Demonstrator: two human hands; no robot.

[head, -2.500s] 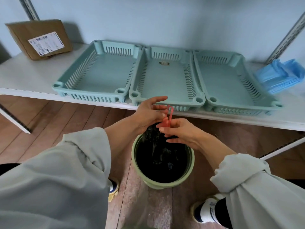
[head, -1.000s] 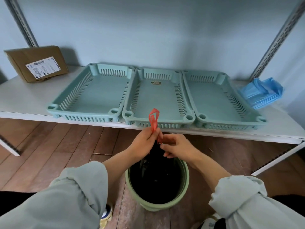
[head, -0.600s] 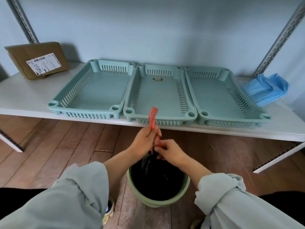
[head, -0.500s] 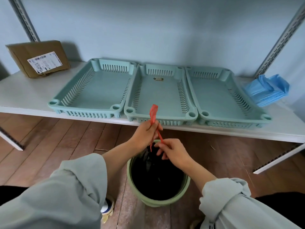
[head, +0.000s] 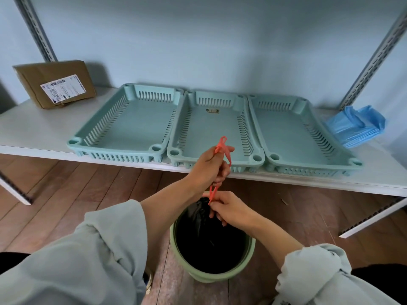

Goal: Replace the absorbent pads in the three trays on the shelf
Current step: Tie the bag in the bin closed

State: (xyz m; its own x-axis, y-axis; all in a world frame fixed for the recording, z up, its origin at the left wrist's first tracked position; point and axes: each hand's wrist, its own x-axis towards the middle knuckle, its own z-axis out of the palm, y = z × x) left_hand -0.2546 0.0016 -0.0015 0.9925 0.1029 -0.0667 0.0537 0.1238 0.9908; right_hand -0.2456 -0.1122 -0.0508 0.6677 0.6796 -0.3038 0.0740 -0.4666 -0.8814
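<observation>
The red drawstring (head: 221, 148) of the black bin bag (head: 207, 230) is gripped by both hands, left hand (head: 209, 167) above right hand (head: 229, 209). The three trays (head: 127, 126) look bare, so old pads seem bagged; fresh blue pads (head: 354, 126) are needed next.

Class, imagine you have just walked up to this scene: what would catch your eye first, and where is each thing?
First, the red drawstring pulled taut between the left hand and right hand above the black bag in the green bin on the floor. Behind, three empty teal trays sit side by side on the white shelf, with blue pads stacked at their right.
</observation>
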